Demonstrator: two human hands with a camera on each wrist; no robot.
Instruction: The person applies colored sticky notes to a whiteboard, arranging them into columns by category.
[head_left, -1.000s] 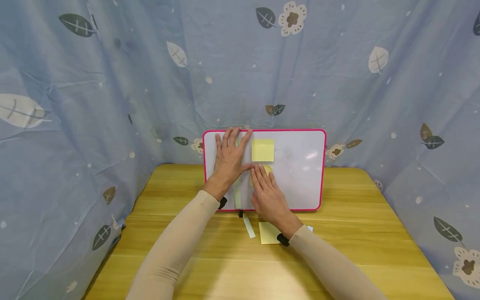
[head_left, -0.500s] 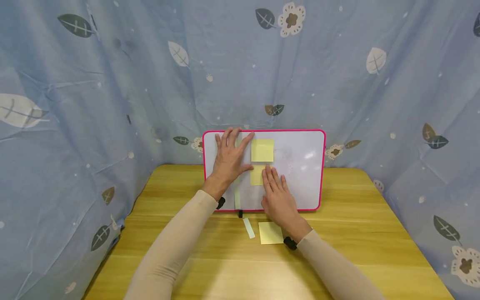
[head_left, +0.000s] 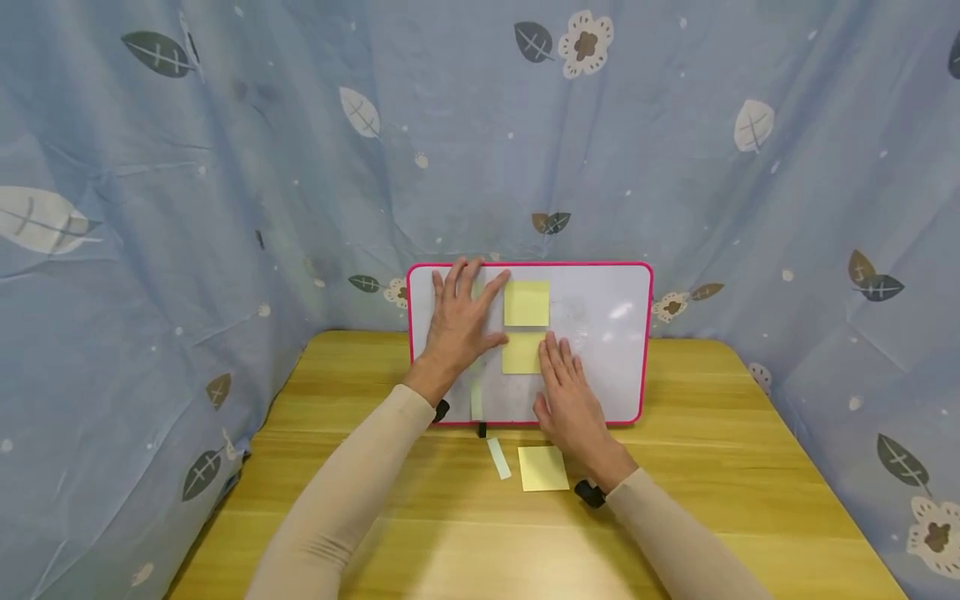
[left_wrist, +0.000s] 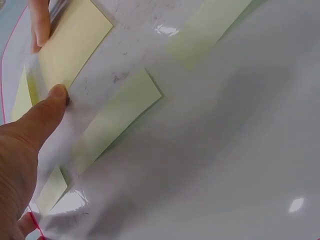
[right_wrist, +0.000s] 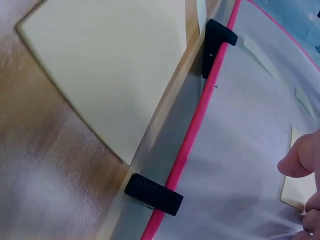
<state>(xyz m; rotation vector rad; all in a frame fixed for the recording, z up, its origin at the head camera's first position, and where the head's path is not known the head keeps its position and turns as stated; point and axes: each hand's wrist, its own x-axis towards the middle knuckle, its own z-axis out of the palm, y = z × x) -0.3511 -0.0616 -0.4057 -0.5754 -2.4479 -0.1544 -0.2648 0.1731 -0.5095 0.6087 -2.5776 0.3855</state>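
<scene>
A whiteboard (head_left: 611,367) with a pink rim stands upright on the table. Two yellow sticky notes are stuck on it, an upper sticky note (head_left: 527,303) and a lower sticky note (head_left: 521,354) just beneath. My left hand (head_left: 457,325) is spread on the board's left part, its thumb touching the lower note's left edge and its fingertips near the top rim. Straight fingers of my right hand (head_left: 573,400) rest on the lower note's right edge. Narrow pale green strips (left_wrist: 117,120) run down the board beside the left hand, which partly hides them in the head view.
In front of the board, a yellow sticky-note pad (head_left: 543,468) and a loose pale strip (head_left: 498,458) lie on the wooden table (head_left: 420,533). Black feet (right_wrist: 154,194) hold the board's lower rim. A blue patterned curtain (head_left: 465,167) hangs behind.
My right hand has slid rightward across the lower sticky note, uncovering most of it and the pad below. The note now lies flat. My left hand has stayed in place.
</scene>
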